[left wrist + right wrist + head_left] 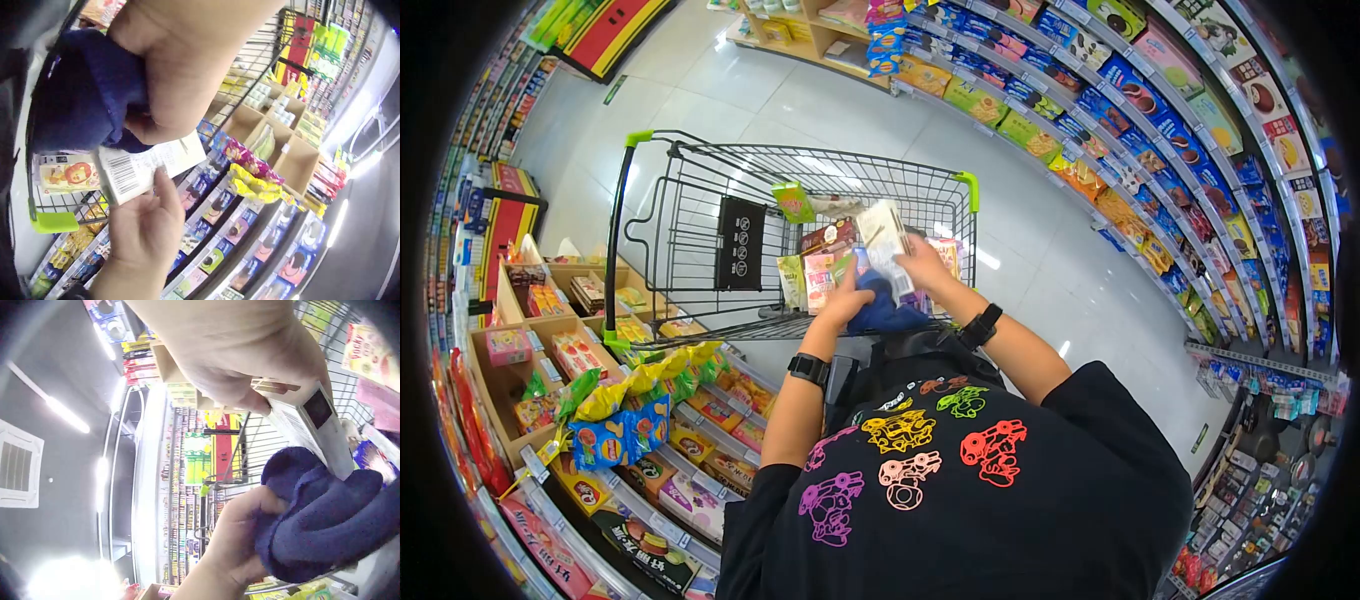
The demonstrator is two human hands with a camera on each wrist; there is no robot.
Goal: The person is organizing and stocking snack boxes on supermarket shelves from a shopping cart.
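Box (150,165) pinched by right fingers (166,190) could be dropped if snagged on cloth (312,519) gripped by left fingers (257,501).

The crumpled fabric bundle (887,308) is navy blue; the rectangular cardboard carton (884,235) is white, with a black-striped barcode (122,176). Lime-green plastic caps (970,190) mark corners of the black wire shopping cart (800,154). The black fabric shirt (1050,510) carries purple, yellow, pink, red and green cartoon outlines (900,432)
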